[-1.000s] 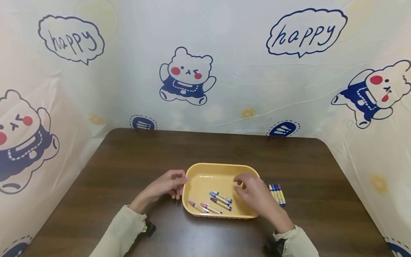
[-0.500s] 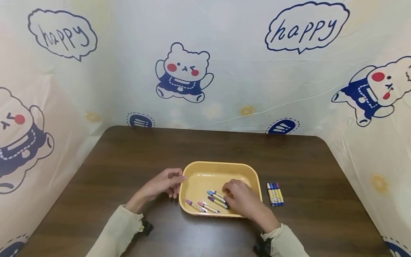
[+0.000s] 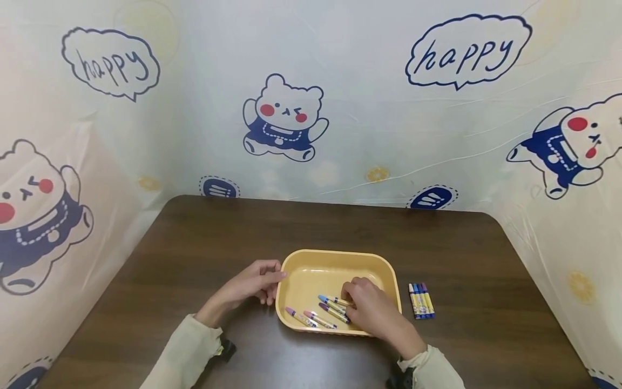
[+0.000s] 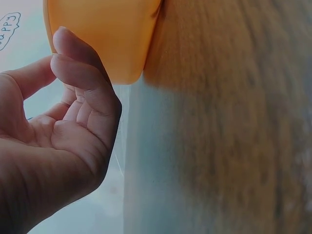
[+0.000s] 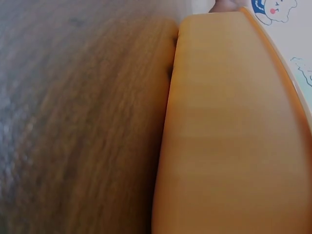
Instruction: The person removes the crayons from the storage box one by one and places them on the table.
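Note:
A yellow tray (image 3: 311, 259) sits on the table with several paper-wrapped crayons inside, among them a lilac one (image 3: 301, 317), a pink one (image 3: 320, 320) and a dark purple one (image 3: 334, 312). My left hand (image 3: 255, 282) holds the tray's left rim between thumb and fingers; the left wrist view shows this hand (image 4: 73, 112) at the tray wall (image 4: 119, 39). Reaching into the tray from the right, my right hand (image 3: 371, 308) pinches the end of a blue-tipped crayon (image 3: 340, 301), which the fingers partly cover. The right wrist view shows only the tray's outer wall (image 5: 234, 122), with the right hand hidden.
Right of the tray, several crayons (image 3: 421, 301) lie side by side in a neat row on the brown table (image 3: 233, 227). A cloth printed with bears (image 3: 286, 124) hangs behind and at both sides.
My right hand has moved left and down inside the tray, onto the crayons at the upper right of the group. The left hand stays at the tray's rim.

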`<state>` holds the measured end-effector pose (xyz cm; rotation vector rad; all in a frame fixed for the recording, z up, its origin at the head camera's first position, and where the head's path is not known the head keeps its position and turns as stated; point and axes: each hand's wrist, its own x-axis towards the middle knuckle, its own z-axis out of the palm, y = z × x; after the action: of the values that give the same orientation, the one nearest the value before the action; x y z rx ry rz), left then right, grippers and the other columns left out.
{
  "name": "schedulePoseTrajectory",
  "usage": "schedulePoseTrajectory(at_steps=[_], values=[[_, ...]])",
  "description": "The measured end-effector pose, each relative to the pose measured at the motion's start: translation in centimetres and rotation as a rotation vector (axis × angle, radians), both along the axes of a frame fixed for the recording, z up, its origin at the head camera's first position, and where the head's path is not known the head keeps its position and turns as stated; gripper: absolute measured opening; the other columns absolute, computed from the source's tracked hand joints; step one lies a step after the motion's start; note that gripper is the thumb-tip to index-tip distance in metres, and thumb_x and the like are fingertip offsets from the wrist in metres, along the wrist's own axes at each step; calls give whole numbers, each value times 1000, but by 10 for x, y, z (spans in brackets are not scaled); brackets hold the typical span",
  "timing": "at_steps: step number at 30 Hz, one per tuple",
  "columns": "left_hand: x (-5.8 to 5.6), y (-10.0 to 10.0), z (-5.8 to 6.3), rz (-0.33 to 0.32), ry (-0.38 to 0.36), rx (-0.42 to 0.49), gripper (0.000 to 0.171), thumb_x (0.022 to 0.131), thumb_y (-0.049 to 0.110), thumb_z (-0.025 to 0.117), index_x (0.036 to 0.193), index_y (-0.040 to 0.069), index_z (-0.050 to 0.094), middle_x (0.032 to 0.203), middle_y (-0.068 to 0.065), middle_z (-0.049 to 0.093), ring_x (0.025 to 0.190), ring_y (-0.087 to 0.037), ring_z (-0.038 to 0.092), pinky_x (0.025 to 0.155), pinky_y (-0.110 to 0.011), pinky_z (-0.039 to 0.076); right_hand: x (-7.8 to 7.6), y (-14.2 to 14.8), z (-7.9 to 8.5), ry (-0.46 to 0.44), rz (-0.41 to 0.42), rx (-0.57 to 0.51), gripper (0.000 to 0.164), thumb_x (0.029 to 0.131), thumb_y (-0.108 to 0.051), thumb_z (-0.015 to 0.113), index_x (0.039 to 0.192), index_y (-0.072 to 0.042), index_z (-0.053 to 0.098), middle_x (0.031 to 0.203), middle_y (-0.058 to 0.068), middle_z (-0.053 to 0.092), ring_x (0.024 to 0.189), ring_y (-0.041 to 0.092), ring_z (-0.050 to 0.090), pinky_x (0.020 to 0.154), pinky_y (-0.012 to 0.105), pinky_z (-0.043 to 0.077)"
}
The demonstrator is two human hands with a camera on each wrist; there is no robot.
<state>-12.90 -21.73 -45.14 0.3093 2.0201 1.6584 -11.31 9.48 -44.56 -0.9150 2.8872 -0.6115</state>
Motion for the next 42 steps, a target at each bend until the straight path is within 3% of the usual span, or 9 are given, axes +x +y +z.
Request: schedulePoseTrajectory(at_steps=[5,12,19,25,31,38,42], values=[[-1,-1,8,27,-6,-45,36,102,27,57,97,-9,52,66,-11,62,51,-19,57,47,-24,47,0,-2,1,34,1,-17,11,80,-8,71,80,-14,63,73,-8,46,70,11,44,58,25,39],[2,4,2,60,-75,-67,31,103,29,56,91,0,55,67,-9,62,52,-18,58,48,-26,47,3,0,2,38,-18,-17,14,83,-8,73,79,-13,61,74,-7,47,72,11,45,61,27,40],[6,3,0,87,-76,-64,35,103,28,56,92,-5,53,65,-8,61,51,-18,57,47,-25,46,3,0,-2,53,-13,-42,11,85,-8,72,82,-12,62,74,-7,52,72,11,48,61,28,43],[2,4,2,65,-68,-64,31,103,28,56,91,-1,54,67,-8,61,53,-19,57,48,-25,46,0,0,-1,91,-35,-91,10,85,-7,74,85,-10,64,75,-5,54,69,10,48,61,27,45],[3,2,-6,61,-87,-59,34,101,33,58,91,0,54,67,-8,61,53,-18,57,48,-24,47,0,1,-1,91,-68,-220,16,86,-5,73,101,-7,68,84,-3,60,76,11,53,71,31,50],[5,1,-7,64,-79,-48,34,102,32,57,91,0,54,67,-8,62,52,-18,58,47,-24,47,-4,16,4,24,-114,-433,14,89,-5,73,102,-11,70,88,-7,61,81,8,57,72,26,53],[3,3,-2,58,-65,-48,31,102,30,56,91,0,55,67,-9,62,52,-18,58,47,-25,48,-3,41,8,88,-184,-607,17,87,-3,76,101,-12,72,87,-8,65,79,8,60,69,24,54]])
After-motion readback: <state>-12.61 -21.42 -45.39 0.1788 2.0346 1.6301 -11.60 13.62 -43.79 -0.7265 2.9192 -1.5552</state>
